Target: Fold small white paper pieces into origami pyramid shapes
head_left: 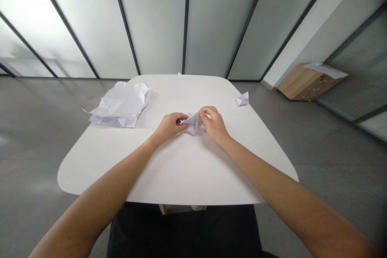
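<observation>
A small folded piece of white paper point(194, 124) is held between my two hands, over the middle of the white table point(193, 169). My left hand point(173, 125) pinches its left side between thumb and fingers. On the other side, my right hand point(214, 121) grips the upper right edge with thumb and fingertips. The paper has creases and a pointed, bent shape; its underside is hidden from me.
A stack of crumpled white sheets point(122, 105) lies at the table's left edge. Near the right edge sits a small folded paper piece point(242, 99). A wooden cabinet point(305, 82) stands on the floor at right, before frosted glass panels point(157, 20).
</observation>
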Demonstrator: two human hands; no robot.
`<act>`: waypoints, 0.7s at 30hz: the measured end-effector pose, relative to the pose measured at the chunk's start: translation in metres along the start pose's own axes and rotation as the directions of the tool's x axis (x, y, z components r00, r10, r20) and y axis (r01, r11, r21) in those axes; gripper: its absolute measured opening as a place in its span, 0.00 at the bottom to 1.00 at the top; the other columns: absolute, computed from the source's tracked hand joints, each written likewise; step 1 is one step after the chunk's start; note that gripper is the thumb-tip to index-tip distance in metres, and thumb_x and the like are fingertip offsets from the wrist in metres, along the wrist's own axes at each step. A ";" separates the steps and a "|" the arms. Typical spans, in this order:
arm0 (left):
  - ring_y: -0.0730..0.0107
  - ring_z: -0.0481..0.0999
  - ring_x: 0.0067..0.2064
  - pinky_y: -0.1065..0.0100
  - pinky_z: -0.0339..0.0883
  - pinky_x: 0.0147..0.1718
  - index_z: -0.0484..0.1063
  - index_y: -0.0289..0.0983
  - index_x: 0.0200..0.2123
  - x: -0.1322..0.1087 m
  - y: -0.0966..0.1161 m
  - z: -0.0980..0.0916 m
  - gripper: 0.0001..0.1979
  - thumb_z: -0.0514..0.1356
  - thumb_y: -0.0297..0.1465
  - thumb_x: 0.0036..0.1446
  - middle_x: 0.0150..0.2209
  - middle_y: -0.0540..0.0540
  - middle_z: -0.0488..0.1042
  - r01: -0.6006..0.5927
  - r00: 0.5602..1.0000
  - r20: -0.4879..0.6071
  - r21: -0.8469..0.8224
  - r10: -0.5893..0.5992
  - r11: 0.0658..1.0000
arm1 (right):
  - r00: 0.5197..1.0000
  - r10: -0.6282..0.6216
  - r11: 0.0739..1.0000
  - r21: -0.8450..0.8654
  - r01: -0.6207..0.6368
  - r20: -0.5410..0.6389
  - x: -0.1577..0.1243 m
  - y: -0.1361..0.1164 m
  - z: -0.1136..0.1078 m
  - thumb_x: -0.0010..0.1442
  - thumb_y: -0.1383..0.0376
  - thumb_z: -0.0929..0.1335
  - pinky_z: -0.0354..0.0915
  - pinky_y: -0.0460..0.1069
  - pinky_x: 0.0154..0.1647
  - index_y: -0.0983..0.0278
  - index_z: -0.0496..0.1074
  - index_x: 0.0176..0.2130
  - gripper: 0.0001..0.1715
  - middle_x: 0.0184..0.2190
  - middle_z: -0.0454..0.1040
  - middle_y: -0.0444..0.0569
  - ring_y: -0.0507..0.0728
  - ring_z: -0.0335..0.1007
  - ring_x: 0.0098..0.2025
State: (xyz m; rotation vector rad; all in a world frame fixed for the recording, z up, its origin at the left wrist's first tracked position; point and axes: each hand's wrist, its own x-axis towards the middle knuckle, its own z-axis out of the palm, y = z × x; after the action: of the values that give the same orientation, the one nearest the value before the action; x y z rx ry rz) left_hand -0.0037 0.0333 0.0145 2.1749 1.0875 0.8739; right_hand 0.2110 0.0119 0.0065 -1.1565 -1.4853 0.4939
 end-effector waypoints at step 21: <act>0.70 0.75 0.29 0.71 0.63 0.31 0.70 0.41 0.56 -0.003 0.004 -0.002 0.20 0.62 0.40 0.63 0.29 0.52 0.76 0.077 0.964 -0.249 -0.076 -0.094 0.994 | 0.957 0.150 0.881 0.407 -0.243 0.248 -0.006 -0.006 0.008 0.57 0.45 0.75 0.78 0.55 0.42 0.57 0.70 0.53 0.31 0.38 0.77 0.45 0.58 0.76 0.41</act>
State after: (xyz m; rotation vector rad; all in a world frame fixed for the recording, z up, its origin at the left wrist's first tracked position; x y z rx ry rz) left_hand -0.0046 0.0291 0.0174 1.9848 1.2447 1.1534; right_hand 0.2011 0.0065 0.0058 -0.9194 -1.3427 1.0618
